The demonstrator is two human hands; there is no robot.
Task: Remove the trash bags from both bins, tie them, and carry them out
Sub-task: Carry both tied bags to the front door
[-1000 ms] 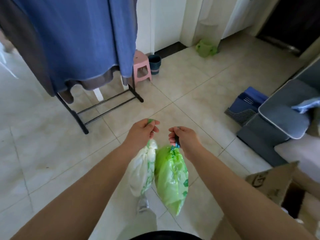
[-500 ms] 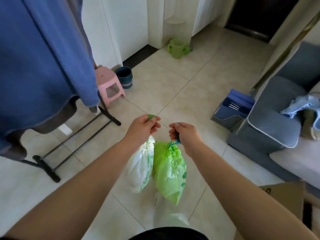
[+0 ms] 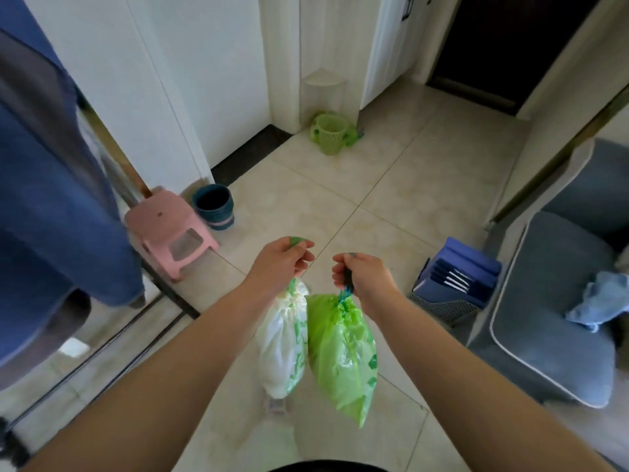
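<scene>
The white bag and the green bag hung touching side by side above the tiled floor, each gathered tight at its neck. The left hand gripped the white bag's green tie in curled fingers, and the right hand was curled round the green bag's blue tie. Farther off, a green bin stood by the wall, a blue bin just beside a pink stool, and a grey sofa to the right.

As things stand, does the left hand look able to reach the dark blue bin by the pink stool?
Probably not. The left hand grips the white bag, and the dark blue bin stands on the floor well ahead, beside the pink stool. Nothing blocks the way, though.
</scene>
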